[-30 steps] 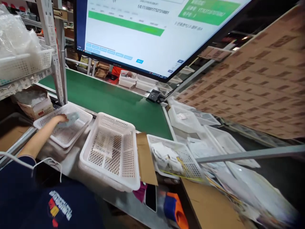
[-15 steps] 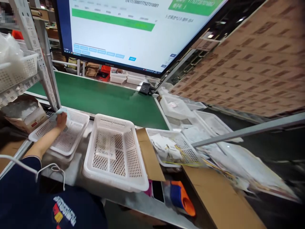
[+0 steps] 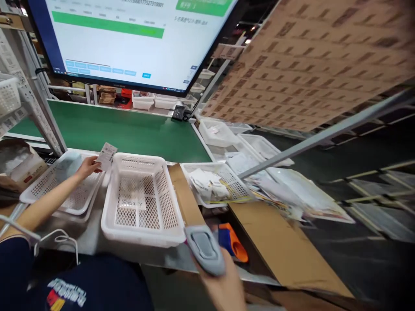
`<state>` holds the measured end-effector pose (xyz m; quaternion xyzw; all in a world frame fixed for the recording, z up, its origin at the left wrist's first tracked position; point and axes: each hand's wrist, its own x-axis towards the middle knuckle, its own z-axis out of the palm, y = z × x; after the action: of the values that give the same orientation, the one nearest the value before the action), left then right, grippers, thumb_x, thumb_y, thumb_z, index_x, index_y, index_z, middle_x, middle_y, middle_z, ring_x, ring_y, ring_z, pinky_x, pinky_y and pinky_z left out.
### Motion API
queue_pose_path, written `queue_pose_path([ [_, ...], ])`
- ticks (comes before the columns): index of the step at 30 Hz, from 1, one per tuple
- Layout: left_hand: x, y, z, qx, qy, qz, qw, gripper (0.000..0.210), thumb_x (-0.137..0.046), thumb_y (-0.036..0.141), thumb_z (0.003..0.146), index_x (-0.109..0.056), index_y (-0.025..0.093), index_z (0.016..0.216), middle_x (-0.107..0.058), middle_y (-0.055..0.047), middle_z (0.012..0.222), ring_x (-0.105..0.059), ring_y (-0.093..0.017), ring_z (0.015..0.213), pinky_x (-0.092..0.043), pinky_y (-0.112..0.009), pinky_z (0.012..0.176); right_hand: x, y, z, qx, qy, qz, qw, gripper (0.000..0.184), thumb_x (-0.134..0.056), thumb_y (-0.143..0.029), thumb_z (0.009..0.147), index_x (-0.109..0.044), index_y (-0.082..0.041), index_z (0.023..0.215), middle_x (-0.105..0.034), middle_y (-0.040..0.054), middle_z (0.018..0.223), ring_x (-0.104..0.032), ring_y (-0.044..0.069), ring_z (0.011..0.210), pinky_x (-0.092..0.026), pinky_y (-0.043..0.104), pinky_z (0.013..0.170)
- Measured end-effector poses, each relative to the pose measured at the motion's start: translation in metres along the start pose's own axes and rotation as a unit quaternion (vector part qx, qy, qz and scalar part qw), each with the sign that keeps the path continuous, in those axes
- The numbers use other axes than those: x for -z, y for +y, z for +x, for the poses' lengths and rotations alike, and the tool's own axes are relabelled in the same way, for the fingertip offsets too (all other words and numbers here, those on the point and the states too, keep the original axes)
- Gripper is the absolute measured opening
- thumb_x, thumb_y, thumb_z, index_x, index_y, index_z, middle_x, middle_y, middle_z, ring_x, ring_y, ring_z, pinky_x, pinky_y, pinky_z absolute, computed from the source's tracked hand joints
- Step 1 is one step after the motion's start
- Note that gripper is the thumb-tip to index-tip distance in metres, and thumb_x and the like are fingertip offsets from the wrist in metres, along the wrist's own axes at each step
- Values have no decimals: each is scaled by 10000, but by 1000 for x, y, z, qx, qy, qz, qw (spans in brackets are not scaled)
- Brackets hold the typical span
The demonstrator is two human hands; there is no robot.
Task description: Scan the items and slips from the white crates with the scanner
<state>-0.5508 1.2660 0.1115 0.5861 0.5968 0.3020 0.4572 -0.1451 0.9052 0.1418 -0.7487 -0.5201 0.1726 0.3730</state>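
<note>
Head view, our bench. Left hand [image 3: 87,165]: fingers pinched on small white printed paper slip [image 3: 106,154], held above gap between shallow white perforated plastic tray [image 3: 48,190] and deep white perforated plastic basket [image 3: 142,198]. Right hand [image 3: 227,287]: closed around grey handheld barcode scanner [image 3: 205,248], low at bench front edge, just beside basket's near corner. Pale blue packet [image 3: 68,160] lies in tray. Green conveyor belt [image 3: 129,129] behind; large monitor [image 3: 129,39] above.
</note>
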Motion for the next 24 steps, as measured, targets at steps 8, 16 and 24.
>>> queue_pose_path([
  [8,-96,8,-70,-2,-153,-164,974,583,-908,503,776,-746,142,1204,-830,-98,1009,-824,-246,816,-652,-307,720,-27,-117,100,118,-271,-258,920,770,-622,-107,893,-541,-186,1655,-605,196,1515,-719,394,1224,-559,451,925],
  [16,-73,-2,-52,-118,13,132,984,636,-661,391,1048,-547,148,1625,-736,-222,1503,-727,-329,1385,-593,-477,1177,-4,-34,111,181,-306,-238,904,717,-588,-146,860,-611,-170,1577,-657,182,1411,-748,376,1151,-577,421,888],
  [24,56,-16,-20,163,205,376,889,731,-735,203,990,-484,-199,1546,-433,-534,1613,-435,-646,1564,-433,-755,1200,13,4,148,198,-387,-189,881,764,-562,-136,811,-628,-273,1560,-561,153,1594,-723,355,1310,-593,438,1006],
])
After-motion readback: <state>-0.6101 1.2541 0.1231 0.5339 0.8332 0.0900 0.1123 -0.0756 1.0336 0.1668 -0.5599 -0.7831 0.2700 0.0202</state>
